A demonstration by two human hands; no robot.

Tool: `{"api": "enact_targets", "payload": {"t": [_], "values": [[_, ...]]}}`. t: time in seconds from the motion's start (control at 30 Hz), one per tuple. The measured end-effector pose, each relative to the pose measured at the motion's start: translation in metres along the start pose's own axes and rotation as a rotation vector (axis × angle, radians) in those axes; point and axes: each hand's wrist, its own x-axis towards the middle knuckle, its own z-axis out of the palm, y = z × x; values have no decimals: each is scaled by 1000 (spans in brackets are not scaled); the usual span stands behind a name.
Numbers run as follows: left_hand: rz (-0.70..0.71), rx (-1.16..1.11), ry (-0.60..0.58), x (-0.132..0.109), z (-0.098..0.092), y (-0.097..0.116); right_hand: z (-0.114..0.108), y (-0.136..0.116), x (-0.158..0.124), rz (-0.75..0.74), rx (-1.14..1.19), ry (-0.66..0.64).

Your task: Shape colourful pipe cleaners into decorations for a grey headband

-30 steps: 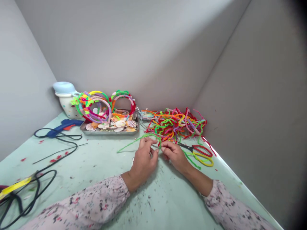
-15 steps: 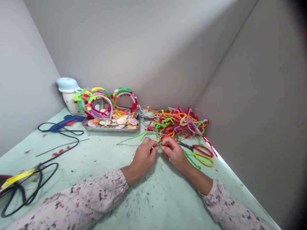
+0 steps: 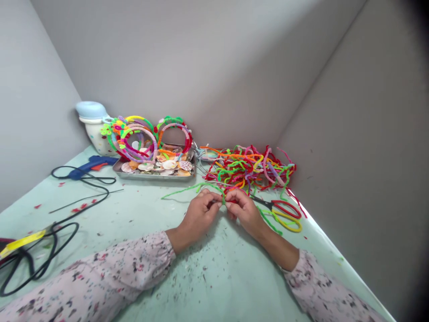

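Hands [image 3: 197, 215] [image 3: 247, 213] pinching green strand [image 3: 223, 197], blurred yellow tag [image 3: 24, 243]

Fuzzy green strand [image 3: 223, 198], metal tray [image 3: 154, 177] (faintly glossy).

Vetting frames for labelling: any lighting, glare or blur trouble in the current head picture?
Head view: a diagonal shadow darkens the back wall toward the right; head view: right-hand corners fall near-black; head view: the table glares along its right edge; head view: fine detail is soft on the green strand between the left hand and right hand.
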Motion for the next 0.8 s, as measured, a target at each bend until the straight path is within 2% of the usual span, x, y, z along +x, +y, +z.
{"api": "enact_targets", "payload": {"t": [0.3, 0.8], "values": [[-54, 43, -21, 3, -1, -1, 1, 0, 1, 7, -55, 12], [-34, 39, -20, 2, 0, -2, 1, -2, 1, -13, -55, 22]]}}
